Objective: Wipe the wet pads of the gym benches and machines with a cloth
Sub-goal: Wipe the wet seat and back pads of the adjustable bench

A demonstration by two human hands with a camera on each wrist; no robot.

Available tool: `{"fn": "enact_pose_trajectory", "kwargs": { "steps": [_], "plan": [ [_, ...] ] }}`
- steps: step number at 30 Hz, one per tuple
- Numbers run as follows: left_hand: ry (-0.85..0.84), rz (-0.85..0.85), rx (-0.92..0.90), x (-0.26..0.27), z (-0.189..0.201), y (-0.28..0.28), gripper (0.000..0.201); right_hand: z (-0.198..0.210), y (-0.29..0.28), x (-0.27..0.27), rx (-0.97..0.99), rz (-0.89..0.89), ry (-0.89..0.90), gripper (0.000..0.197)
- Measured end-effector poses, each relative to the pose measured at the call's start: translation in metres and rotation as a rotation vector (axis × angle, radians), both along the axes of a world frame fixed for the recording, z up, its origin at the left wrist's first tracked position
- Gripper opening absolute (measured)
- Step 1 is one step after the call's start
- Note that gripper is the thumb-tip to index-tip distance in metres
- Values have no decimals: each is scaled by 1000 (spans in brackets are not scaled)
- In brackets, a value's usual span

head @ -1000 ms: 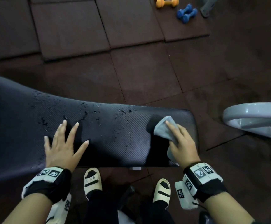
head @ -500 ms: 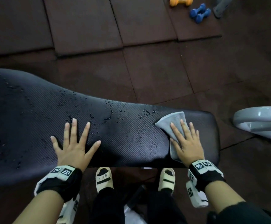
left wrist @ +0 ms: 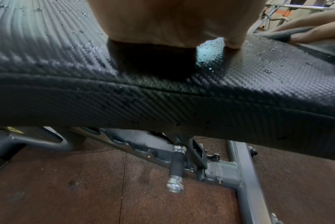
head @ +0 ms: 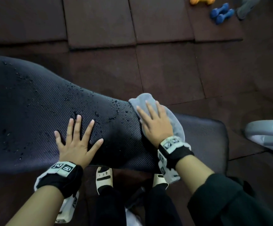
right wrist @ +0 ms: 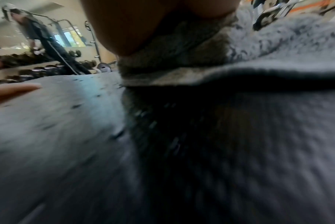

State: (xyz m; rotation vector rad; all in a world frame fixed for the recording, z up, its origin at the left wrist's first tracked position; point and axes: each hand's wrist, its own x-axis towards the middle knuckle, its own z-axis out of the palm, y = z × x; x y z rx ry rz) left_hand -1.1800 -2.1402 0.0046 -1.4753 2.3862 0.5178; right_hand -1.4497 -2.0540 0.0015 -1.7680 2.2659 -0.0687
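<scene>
Seen from the head view, at the bottom of the frame two feet in pale slippers (head: 104,176) stand on the dark floor under the bench. Just above them, left of centre, the left hand (head: 77,144) lies flat on the black textured bench pad (head: 26,119), fingers straight and spread apart. At centre right, the right hand (head: 155,123) presses a grey cloth (head: 176,121) flat onto the pad, fingers straight and slightly apart. Water droplets (head: 113,110) bead on the pad between the hands and to the left. Farther off, brown rubber floor tiles (head: 165,70) fill the upper frame, with blue dumbbells (head: 222,13) and an orange dumbbell (head: 201,0) at upper right.
</scene>
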Motion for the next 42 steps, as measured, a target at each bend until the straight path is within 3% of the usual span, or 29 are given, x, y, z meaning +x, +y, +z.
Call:
{"fn": "enact_pose_trajectory", "kwargs": {
  "steps": [4,7,11,16,22,26,29,33,37,40,42],
  "plan": [
    [-2,8,-7,0,-1,0,74,1,66,13,-44,373,-38,55],
    [-1,4,-8,1,-1,0,74,1,118,-11,-7,491,15,57],
    [14,8,-16,1,-2,1,73,2,142,-62,-15,283,69,47],
    [21,9,-30,1,-3,2,72,2,82,-78,-2,40,46,47],
    [31,6,-41,2,-4,1,71,3,12,-15,-36,79,45,47],
    [28,9,-43,1,-4,1,72,5,60,6,-36,422,4,57],
    [23,7,-45,2,-5,1,72,6,106,-14,-21,514,21,62],
    [29,8,-43,2,-5,2,71,6,123,-60,-23,299,57,60],
    [32,13,-46,2,-6,2,72,8,74,-67,28,78,20,51],
    [30,14,-46,2,-6,2,72,11,28,-43,58,37,7,48],
    [22,11,-41,2,-5,2,72,9,18,-20,23,105,20,48]
  ]
}}
